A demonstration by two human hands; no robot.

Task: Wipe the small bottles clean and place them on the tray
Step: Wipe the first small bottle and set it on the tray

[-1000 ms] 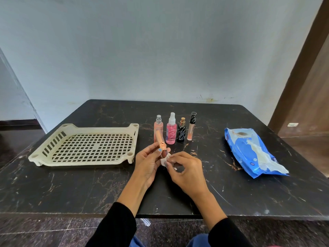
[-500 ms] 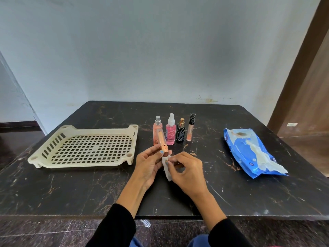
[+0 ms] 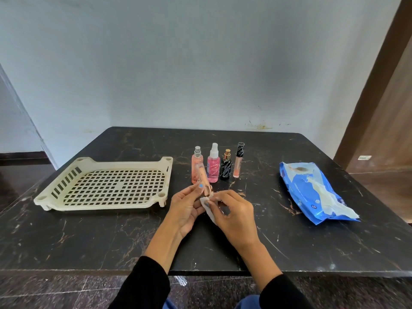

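Bottle (image 3: 202,178) held above the table (image 3: 93,237) near the tray (image 3: 107,186), long axis tilted, copper cap toward the person. Left hand (image 3: 186,207) grips it; right hand (image 3: 234,216) pinches a wipe (image 3: 208,207) against the cap.

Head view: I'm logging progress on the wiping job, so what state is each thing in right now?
Tray: holds no bottles.
Peach tube: held tilted in the left hand.
Wipe: pressed to the tube's lower end by the right hand.
Four bottles: upright in a row on the table, caps on.
Wipes pack: lying flat, a wipe sticking out.
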